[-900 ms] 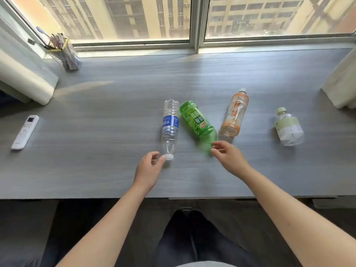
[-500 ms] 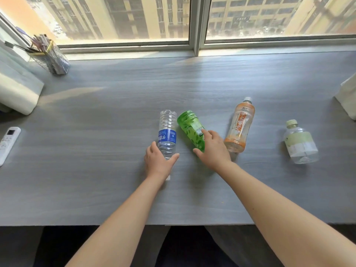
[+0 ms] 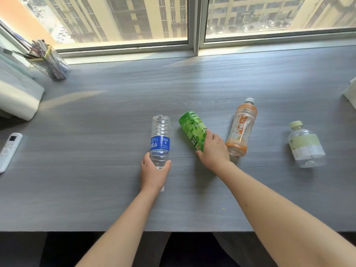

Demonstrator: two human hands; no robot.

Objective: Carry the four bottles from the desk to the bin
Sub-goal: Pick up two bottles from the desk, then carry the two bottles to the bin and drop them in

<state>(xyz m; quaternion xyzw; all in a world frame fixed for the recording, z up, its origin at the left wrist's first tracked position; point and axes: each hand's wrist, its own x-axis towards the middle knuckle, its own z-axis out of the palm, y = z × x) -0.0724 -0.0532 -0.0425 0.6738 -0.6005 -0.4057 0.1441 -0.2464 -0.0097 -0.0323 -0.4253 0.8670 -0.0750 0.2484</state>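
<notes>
Four bottles lie on their sides on the grey desk (image 3: 96,170). My left hand (image 3: 153,173) is wrapped around the neck end of the clear bottle with a blue label (image 3: 160,139). My right hand (image 3: 212,150) grips the near end of the green bottle (image 3: 191,128). Just right of that hand lies the orange bottle (image 3: 241,128), cap pointing away from me. Farther right rests a short clear bottle with a pale green cap and label (image 3: 304,144), untouched. No bin is in view.
A clear pen holder (image 3: 51,62) stands at the back left by the window (image 3: 119,18). A white remote (image 3: 8,150) lies at the left edge. A white rolled cloth (image 3: 17,97) sits back left, and a pale cloth (image 3: 350,93) at the right edge.
Both hands reached forward from the bottles' near ends and closed on them, left on the clear blue-label bottle, right on the green one. The view shifted closer over the desk.
</notes>
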